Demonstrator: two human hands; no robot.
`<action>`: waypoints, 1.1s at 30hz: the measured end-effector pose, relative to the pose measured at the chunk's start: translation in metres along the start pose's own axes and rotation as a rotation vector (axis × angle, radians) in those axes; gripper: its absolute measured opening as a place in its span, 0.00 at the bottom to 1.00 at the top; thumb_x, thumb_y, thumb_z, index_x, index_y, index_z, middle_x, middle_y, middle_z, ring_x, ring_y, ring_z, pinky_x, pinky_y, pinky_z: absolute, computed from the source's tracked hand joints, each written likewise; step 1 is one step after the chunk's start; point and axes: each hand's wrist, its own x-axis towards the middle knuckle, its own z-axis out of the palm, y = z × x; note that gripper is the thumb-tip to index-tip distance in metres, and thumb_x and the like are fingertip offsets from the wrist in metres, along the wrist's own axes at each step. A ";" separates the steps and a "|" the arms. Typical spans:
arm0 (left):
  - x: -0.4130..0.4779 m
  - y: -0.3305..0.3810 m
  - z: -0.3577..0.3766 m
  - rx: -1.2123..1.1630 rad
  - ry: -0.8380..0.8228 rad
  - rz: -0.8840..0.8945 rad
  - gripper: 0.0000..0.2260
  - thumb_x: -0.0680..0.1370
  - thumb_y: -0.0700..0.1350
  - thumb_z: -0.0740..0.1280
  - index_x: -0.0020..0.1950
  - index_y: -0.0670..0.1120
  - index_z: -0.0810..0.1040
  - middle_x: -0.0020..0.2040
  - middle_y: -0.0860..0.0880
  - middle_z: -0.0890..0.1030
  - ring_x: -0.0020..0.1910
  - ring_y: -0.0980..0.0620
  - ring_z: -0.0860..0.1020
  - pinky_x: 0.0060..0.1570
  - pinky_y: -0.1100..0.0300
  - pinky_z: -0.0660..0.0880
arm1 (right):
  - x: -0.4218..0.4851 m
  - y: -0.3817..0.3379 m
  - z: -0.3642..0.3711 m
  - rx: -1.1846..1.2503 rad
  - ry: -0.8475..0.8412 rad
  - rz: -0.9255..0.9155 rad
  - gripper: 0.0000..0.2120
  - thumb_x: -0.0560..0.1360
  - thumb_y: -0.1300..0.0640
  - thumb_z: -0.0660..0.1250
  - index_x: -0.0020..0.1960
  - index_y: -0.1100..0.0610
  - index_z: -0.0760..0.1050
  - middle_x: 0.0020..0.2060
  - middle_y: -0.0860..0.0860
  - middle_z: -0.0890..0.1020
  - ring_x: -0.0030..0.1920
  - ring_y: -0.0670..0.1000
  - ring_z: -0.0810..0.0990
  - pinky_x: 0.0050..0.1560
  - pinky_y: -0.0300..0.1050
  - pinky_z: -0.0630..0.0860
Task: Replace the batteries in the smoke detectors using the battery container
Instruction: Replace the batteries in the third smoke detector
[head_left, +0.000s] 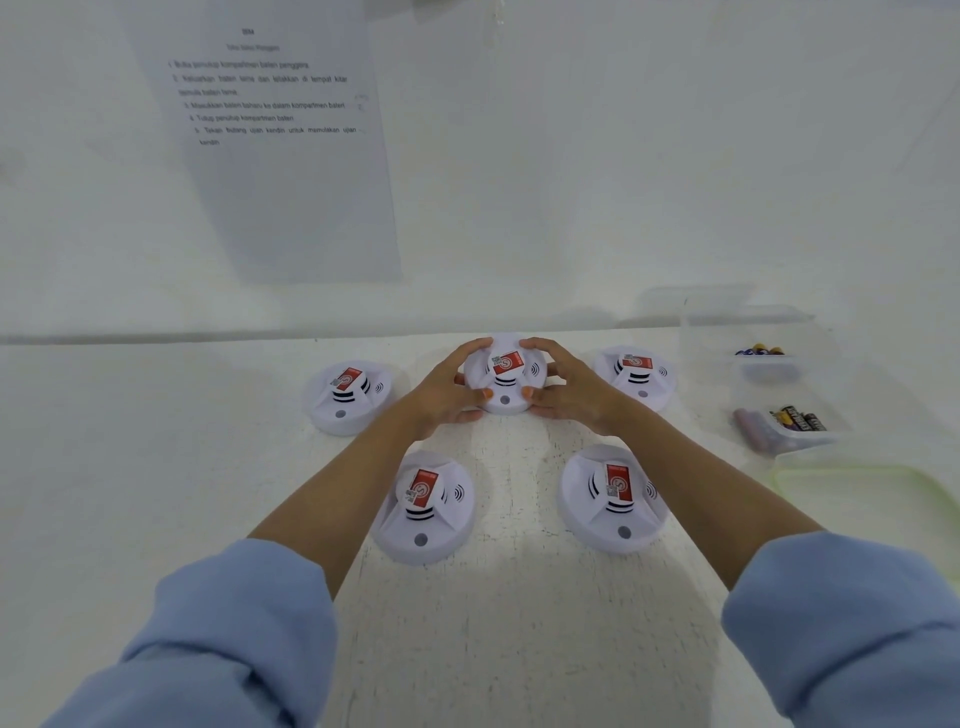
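Gripping middle smoke detector (504, 376) between left hand (447, 395), right hand (569, 389).

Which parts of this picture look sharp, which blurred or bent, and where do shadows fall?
Head view: middle smoke detector fairly sharp between left hand and right hand; instruction sheet print soft; wide lens stretches the forearms; soft shadow across the near table.

White table (156, 467): smoke detectors (422, 512), battery container (706, 374)

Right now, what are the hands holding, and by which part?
The far middle smoke detector. The left hand grips its left rim and the right hand grips its right rim.
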 end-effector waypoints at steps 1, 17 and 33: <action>0.000 0.000 0.000 0.000 -0.002 -0.002 0.26 0.75 0.34 0.67 0.67 0.56 0.66 0.51 0.49 0.73 0.48 0.52 0.75 0.46 0.59 0.77 | 0.000 0.000 0.000 0.002 0.000 0.000 0.25 0.74 0.63 0.67 0.66 0.48 0.63 0.53 0.53 0.74 0.50 0.49 0.78 0.44 0.38 0.80; 0.002 -0.001 -0.001 0.002 -0.053 -0.039 0.26 0.76 0.35 0.66 0.67 0.59 0.64 0.52 0.45 0.73 0.50 0.51 0.74 0.49 0.61 0.76 | 0.001 0.001 -0.003 -0.055 -0.034 -0.003 0.25 0.75 0.63 0.66 0.67 0.49 0.60 0.55 0.56 0.73 0.51 0.53 0.76 0.45 0.39 0.78; -0.001 -0.001 0.000 -0.002 -0.039 -0.030 0.27 0.76 0.35 0.65 0.69 0.58 0.63 0.53 0.48 0.74 0.49 0.54 0.75 0.47 0.63 0.76 | 0.001 0.005 -0.001 -0.054 -0.040 -0.018 0.25 0.75 0.64 0.65 0.65 0.46 0.60 0.54 0.55 0.73 0.50 0.53 0.76 0.44 0.38 0.78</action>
